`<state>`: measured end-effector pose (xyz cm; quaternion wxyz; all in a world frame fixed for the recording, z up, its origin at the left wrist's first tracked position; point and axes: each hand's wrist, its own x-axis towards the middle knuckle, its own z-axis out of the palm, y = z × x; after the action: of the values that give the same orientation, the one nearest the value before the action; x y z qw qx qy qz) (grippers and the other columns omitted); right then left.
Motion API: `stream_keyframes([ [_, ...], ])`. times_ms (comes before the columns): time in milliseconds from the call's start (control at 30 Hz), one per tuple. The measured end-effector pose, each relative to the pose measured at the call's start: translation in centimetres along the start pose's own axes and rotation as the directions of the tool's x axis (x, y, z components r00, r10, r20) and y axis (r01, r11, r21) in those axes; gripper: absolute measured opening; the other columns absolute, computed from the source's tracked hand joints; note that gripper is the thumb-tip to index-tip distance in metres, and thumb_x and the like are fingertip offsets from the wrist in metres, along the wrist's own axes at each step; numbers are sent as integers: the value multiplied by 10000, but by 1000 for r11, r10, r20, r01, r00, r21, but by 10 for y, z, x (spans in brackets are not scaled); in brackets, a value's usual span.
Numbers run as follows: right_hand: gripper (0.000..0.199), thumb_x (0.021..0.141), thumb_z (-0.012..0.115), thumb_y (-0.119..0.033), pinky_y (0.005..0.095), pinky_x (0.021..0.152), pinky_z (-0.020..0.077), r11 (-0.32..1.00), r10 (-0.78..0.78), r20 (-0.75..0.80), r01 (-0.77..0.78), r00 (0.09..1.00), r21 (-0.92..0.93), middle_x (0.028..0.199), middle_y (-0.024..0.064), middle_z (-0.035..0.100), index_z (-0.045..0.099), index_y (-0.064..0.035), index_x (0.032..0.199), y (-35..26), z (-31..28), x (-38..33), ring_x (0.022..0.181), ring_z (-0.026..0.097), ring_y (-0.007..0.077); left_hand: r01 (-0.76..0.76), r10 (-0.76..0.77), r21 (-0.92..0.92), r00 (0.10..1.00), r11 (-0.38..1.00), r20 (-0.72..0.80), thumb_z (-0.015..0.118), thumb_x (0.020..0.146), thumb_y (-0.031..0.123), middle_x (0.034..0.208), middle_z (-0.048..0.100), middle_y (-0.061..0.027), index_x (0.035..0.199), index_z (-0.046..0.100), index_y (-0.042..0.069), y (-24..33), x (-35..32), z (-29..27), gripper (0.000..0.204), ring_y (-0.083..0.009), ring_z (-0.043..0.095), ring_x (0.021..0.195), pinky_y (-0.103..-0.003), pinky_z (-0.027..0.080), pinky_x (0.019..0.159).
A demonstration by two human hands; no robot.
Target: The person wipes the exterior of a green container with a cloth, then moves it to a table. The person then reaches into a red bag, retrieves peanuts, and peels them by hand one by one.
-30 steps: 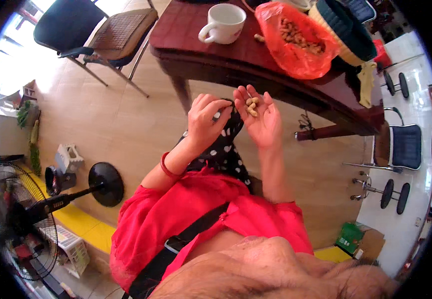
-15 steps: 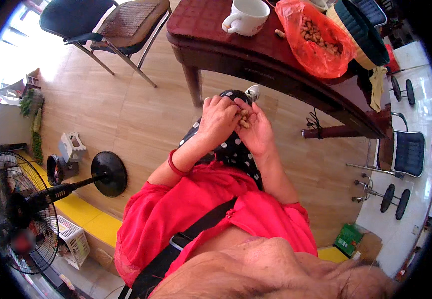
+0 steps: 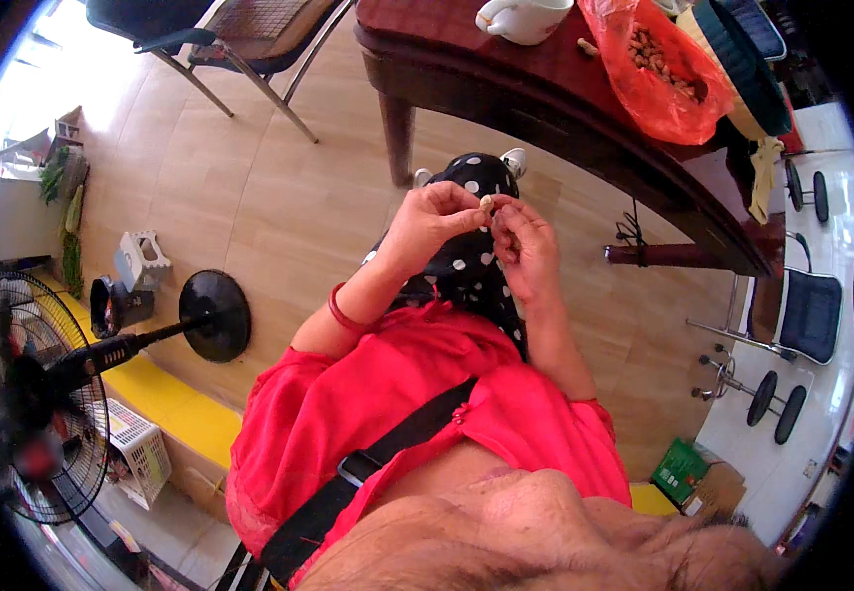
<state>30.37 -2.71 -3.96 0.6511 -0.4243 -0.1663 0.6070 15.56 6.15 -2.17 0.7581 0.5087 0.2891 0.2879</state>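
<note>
Over my lap, a pale unshelled peanut [image 3: 487,203] is pinched between the fingertips of both hands. My left hand [image 3: 431,225], with a red bangle on its wrist, is closed with thumb and forefinger on the peanut's left side. From the other side, my right hand [image 3: 530,251] grips it with its fingertips, the other fingers curled toward the palm. Whether more peanuts lie inside that curl is hidden. On the dark red table ahead, an orange-red plastic bag [image 3: 634,84] lies open with many peanuts [image 3: 658,61] in it.
A white mug [image 3: 527,20] and a loose peanut [image 3: 587,46] sit on the table [image 3: 427,44] left of the bag. Baskets [image 3: 737,69] and a yellow cloth [image 3: 765,177] are to its right. Chairs [image 3: 250,39] stand far left; a black floor fan [image 3: 38,394] stands at left.
My right palm, open with several peanuts on it before, has curled up. One peanut is now held up between both hands' fingertips. The view has shifted slightly.
</note>
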Motion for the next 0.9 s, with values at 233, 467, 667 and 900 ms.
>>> stream_keyframes([
  [233,206,801,700,-183,158,476,367,889,-201,-51,160,978,-429,700,-37,578,660,-25,927,-17,34,-9,582,468,13,65,-34,-239,991,969,131,682,803,76,820,617,-31,866,576,2,-6,0,-6,144,-101,593,761,-225,485,691],
  [467,160,806,690,-169,171,483,366,775,-263,6,216,965,-594,657,-52,541,649,-18,840,-16,27,-13,550,455,14,57,-47,-47,981,997,188,680,784,17,809,617,-22,858,564,15,4,-4,-7,138,-84,585,727,-220,480,649],
  [667,126,804,652,-141,184,469,374,714,-323,26,262,946,-649,620,-38,525,611,-26,772,-16,32,-17,531,451,22,77,-8,-246,962,966,273,651,786,-24,837,623,-47,940,523,27,-7,-5,-5,207,-116,604,781,-245,492,687],
  [900,108,794,634,-104,200,553,413,689,-415,35,339,909,-640,652,-31,545,584,-22,744,-2,20,-12,615,479,33,64,27,-259,942,964,334,631,814,6,862,632,-75,1076,494,30,-12,-4,-5,296,-146,617,804,-269,506,728],
])
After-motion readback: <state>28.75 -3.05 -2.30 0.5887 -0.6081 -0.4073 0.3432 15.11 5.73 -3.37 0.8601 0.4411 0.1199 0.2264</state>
